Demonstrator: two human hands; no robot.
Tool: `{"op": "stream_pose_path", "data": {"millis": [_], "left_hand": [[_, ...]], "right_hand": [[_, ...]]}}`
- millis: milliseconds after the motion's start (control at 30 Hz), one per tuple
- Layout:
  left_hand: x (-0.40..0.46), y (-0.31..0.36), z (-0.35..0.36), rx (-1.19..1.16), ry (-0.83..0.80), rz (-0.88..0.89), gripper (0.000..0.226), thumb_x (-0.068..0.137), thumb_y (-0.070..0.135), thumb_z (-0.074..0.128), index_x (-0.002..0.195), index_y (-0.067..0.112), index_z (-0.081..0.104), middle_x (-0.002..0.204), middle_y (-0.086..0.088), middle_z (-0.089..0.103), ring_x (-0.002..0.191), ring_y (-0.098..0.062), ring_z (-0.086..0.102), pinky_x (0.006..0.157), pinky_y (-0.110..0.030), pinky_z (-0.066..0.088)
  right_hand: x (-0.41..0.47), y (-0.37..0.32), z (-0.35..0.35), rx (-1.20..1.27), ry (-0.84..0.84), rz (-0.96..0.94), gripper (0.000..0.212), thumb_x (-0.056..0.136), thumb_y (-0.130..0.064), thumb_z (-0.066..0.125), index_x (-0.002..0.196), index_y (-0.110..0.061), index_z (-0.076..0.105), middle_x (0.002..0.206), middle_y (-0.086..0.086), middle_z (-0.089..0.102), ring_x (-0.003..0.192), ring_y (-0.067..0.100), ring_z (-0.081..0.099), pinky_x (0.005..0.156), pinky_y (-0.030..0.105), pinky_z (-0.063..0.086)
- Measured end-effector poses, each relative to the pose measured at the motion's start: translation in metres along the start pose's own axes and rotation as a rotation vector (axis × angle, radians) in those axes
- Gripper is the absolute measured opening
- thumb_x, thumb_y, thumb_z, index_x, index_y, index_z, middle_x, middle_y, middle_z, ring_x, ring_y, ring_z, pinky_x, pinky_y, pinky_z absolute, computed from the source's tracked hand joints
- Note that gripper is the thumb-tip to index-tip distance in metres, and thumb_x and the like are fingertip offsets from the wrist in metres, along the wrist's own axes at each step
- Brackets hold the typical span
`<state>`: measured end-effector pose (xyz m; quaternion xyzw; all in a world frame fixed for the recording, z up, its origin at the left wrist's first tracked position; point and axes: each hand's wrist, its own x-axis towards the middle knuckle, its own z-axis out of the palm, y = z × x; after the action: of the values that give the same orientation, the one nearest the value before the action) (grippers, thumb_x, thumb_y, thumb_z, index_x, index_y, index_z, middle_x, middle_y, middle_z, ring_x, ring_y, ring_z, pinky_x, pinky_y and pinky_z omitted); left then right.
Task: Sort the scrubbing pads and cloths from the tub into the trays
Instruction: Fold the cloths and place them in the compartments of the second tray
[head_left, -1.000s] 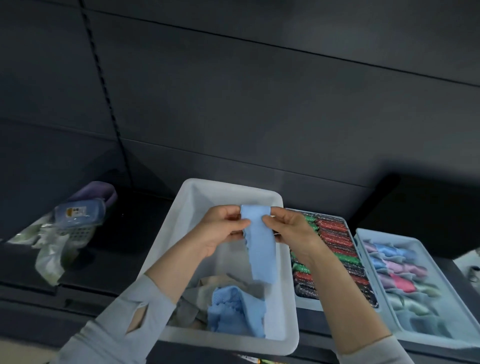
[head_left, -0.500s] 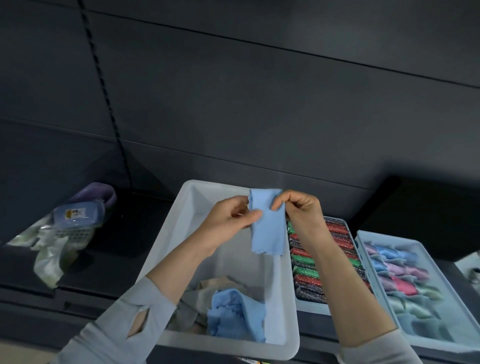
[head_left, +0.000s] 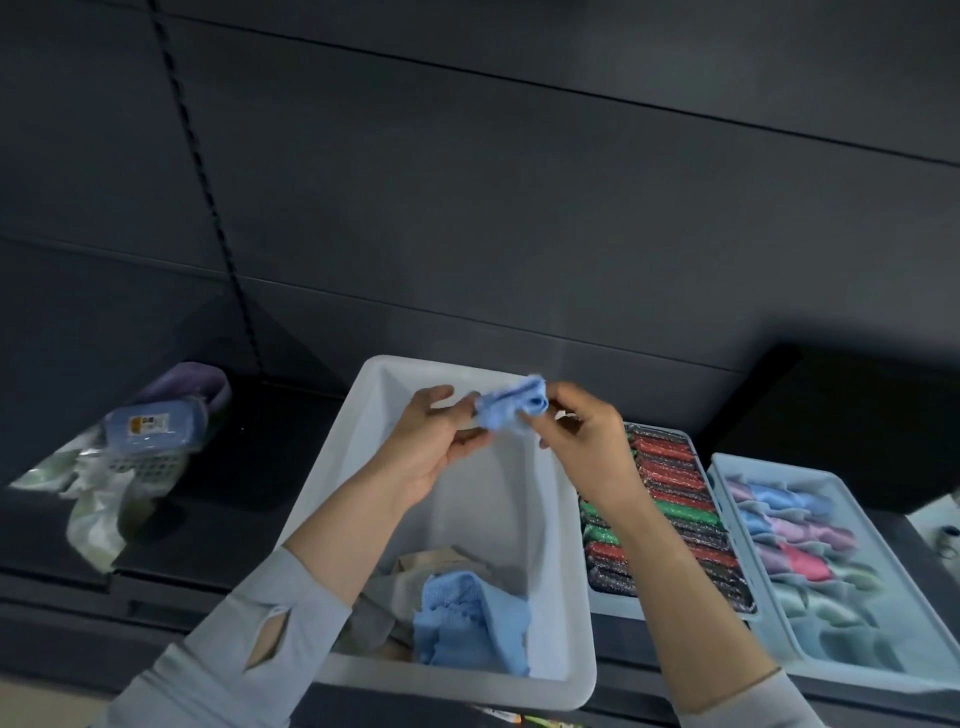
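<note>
Head view, working from your left: a pile of bags and a small basket (head_left: 137, 457) lies on the dark worktop (head_left: 270, 467) well off to the left of your left hand (head_left: 434, 441), out of the sorting and out of your way. That left hand is lifted over the far half of the tub (head_left: 363, 415), and its grip is on the left end of the blue cloth (head_left: 511, 410), pinched between thumb and fingertips. You hold it up there, I judge, so that you can fold or roll it small before it goes to a tray. The cloth is bunched into a short roll between both grips; its long axis runs roughly left to right, tilted a little so the right end sits higher and farther from you. The blur hides how many folds it has. Below your hands, at the near end of the tub, a second blue cloth (head_left: 470, 623) lies on beige and grey ones, not yet sorted. Your right hand (head_left: 584, 441) has its grip closed on the roll's right end, fingers curled round it. Just right of that hand sits the tray of scrubbing pads (head_left: 670, 499), packed in rows, and beyond it the tray of cloths (head_left: 795, 551), where this roll likely belongs, laid across like its neighbours.
</note>
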<state>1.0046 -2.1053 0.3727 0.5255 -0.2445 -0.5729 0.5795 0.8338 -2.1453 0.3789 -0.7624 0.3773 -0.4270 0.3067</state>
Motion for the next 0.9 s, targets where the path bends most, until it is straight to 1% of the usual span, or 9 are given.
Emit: {"op": "stream_pose_path", "data": {"millis": [67, 133, 267, 367, 433, 533, 667, 800, 900], "left_hand": [[-0.005, -0.001, 0.0, 0.233, -0.018, 0.083, 0.049, 0.091, 0.058, 0.051, 0.127, 0.024, 0.055, 0.126, 0.002, 0.063, 0.11, -0.014, 0.061, 0.099, -0.032, 0.047], [-0.011, -0.002, 0.0, 0.376, -0.119, 0.168, 0.058, 0.082, 0.073, 0.047, 0.118, 0.03, 0.064, 0.118, 0.01, 0.068, 0.112, -0.007, 0.061, 0.099, -0.029, 0.045], [-0.016, -0.004, 0.001, 0.371, -0.101, 0.305, 0.019, 0.088, 0.023, 0.07, 0.105, 0.014, 0.07, 0.099, 0.001, 0.074, 0.093, -0.014, 0.069, 0.078, -0.023, 0.055], [-0.016, -0.004, 0.0, 0.352, -0.046, 0.36, 0.013, 0.085, 0.007, 0.07, 0.096, 0.014, 0.072, 0.094, 0.002, 0.074, 0.084, -0.013, 0.068, 0.066, -0.022, 0.051], [-0.017, -0.002, 0.0, 0.333, -0.051, 0.37, 0.02, 0.085, -0.001, 0.065, 0.089, 0.017, 0.072, 0.086, 0.006, 0.072, 0.077, -0.007, 0.066, 0.061, -0.018, 0.049], [-0.021, 0.0, 0.004, 0.236, -0.054, 0.288, 0.025, 0.092, 0.002, 0.054, 0.095, 0.019, 0.071, 0.09, 0.0, 0.07, 0.069, -0.008, 0.064, 0.059, -0.02, 0.05], [-0.024, 0.003, 0.003, 0.214, -0.135, 0.049, 0.03, 0.097, 0.042, 0.051, 0.109, 0.021, 0.069, 0.105, -0.004, 0.074, 0.088, -0.019, 0.072, 0.068, -0.026, 0.056], [-0.025, -0.004, 0.001, 0.259, -0.179, 0.066, 0.019, 0.093, 0.022, 0.063, 0.109, 0.013, 0.069, 0.105, -0.01, 0.073, 0.088, -0.018, 0.07, 0.072, -0.027, 0.059], [-0.023, -0.01, -0.001, 0.26, -0.134, 0.093, 0.012, 0.092, 0.013, 0.065, 0.103, 0.014, 0.068, 0.095, -0.005, 0.073, 0.083, -0.014, 0.069, 0.07, -0.026, 0.059]], "right_hand": [[0.001, 0.005, 0.0, 0.054, 0.007, 0.121, 0.02, 0.09, -0.017, 0.067, 0.079, 0.0, 0.063, 0.07, 0.013, 0.056, 0.061, 0.01, 0.046, 0.059, 0.029, 0.04], [0.001, 0.003, -0.001, 0.176, -0.018, 0.203, 0.022, 0.092, -0.015, 0.065, 0.079, 0.002, 0.063, 0.063, 0.01, 0.054, 0.057, 0.011, 0.044, 0.055, 0.028, 0.037], [-0.003, -0.002, -0.002, 0.289, -0.076, 0.277, 0.011, 0.094, -0.011, 0.062, 0.087, -0.006, 0.069, 0.059, 0.002, 0.056, 0.049, 0.01, 0.045, 0.047, 0.021, 0.039], [-0.004, -0.003, -0.003, 0.379, -0.128, 0.261, 0.017, 0.093, 0.003, 0.057, 0.104, -0.002, 0.069, 0.069, 0.013, 0.06, 0.051, 0.012, 0.047, 0.05, 0.021, 0.043], [-0.004, -0.004, -0.004, 0.385, -0.152, 0.24, 0.032, 0.089, 0.017, 0.051, 0.1, -0.004, 0.072, 0.078, 0.012, 0.067, 0.053, 0.014, 0.049, 0.053, 0.022, 0.044], [-0.003, -0.006, -0.005, 0.321, -0.136, 0.186, 0.049, 0.084, 0.023, 0.044, 0.088, -0.015, 0.076, 0.082, 0.001, 0.072, 0.057, 0.017, 0.053, 0.055, 0.023, 0.046], [-0.004, -0.001, -0.001, 0.168, -0.085, 0.089, 0.063, 0.082, 0.022, 0.042, 0.084, -0.032, 0.076, 0.091, 0.001, 0.069, 0.073, 0.013, 0.062, 0.058, 0.022, 0.047], [-0.008, -0.002, 0.001, 0.098, -0.086, 0.069, 0.063, 0.083, 0.022, 0.041, 0.085, -0.031, 0.074, 0.098, 0.0, 0.062, 0.089, 0.002, 0.061, 0.073, 0.02, 0.05], [-0.013, -0.008, -0.001, 0.237, -0.064, 0.187, 0.048, 0.093, 0.01, 0.043, 0.098, -0.025, 0.075, 0.103, 0.001, 0.063, 0.097, 0.005, 0.06, 0.083, 0.02, 0.05]]}}
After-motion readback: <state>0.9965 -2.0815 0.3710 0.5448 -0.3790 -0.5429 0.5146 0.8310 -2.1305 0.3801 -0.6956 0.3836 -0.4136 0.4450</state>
